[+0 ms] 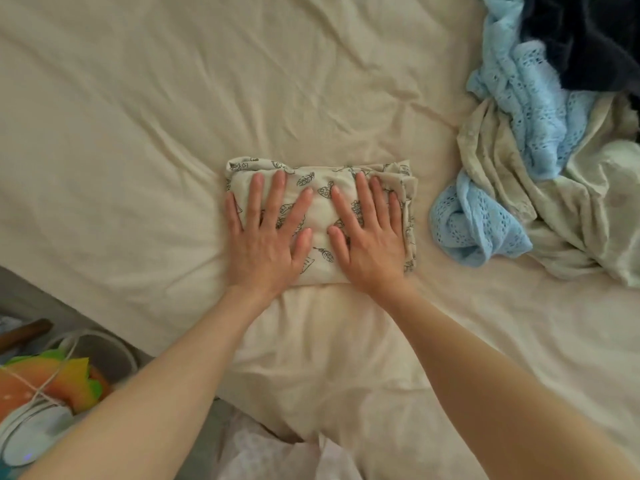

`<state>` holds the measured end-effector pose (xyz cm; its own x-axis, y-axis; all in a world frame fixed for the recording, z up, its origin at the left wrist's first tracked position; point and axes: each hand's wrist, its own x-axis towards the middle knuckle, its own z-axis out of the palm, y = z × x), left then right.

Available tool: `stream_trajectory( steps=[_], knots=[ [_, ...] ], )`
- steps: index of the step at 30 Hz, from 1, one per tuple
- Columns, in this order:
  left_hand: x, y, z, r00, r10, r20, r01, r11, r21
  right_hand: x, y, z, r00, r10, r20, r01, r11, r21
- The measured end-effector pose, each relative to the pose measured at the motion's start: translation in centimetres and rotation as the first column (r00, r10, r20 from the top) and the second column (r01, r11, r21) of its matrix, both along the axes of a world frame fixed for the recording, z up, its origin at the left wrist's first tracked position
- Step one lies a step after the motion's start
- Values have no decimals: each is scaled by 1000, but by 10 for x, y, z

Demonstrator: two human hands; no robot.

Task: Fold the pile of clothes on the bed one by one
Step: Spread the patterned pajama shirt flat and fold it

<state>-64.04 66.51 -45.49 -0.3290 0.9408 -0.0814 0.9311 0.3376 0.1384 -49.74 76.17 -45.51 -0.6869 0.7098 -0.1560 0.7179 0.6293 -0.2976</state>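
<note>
A cream garment with a dark leaf print (pixel 320 202) lies folded into a small rectangle in the middle of the bed. My left hand (pixel 268 233) rests flat on its left half, fingers spread. On the right half my right hand (pixel 369 233) presses down the same way, palm down. Neither hand grips anything. At the right lies the unfolded pile: a light blue knit piece (pixel 526 109), a pale cream-green garment (pixel 585 209) and a dark navy item (pixel 588 39).
The beige bedsheet (pixel 173 116) is wrinkled and spreads wide to the left and behind the folded garment. Below the bed's left edge sit a round white bin (pixel 104 351), an orange and yellow toy (pixel 62 379) and white cables.
</note>
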Motion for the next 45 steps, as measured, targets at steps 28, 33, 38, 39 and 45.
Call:
stream_trajectory(
  steps=[28, 33, 38, 39, 45],
  knots=[
    [-54, 2, 62, 30, 622, 783, -638, 615, -464, 23, 100, 83, 665, -568, 485, 608, 33, -794],
    [-55, 4, 64, -53, 612, 789, -618, 601, -507, 23, 91, 74, 623, -676, 393, 576, 57, -815],
    [-57, 3, 69, -138, 597, 790, -567, 606, -557, 24, 89, 74, 646, -664, 377, 533, 38, -845],
    [-57, 2, 69, -131, 590, 796, -564, 617, -550, 24, 91, 75, 637, -665, 389, 528, 10, -849],
    [-55, -5, 83, -53, 563, 825, -601, 642, -477, 25, 89, 88, 602, -659, 451, 548, -70, -833]
  ],
)
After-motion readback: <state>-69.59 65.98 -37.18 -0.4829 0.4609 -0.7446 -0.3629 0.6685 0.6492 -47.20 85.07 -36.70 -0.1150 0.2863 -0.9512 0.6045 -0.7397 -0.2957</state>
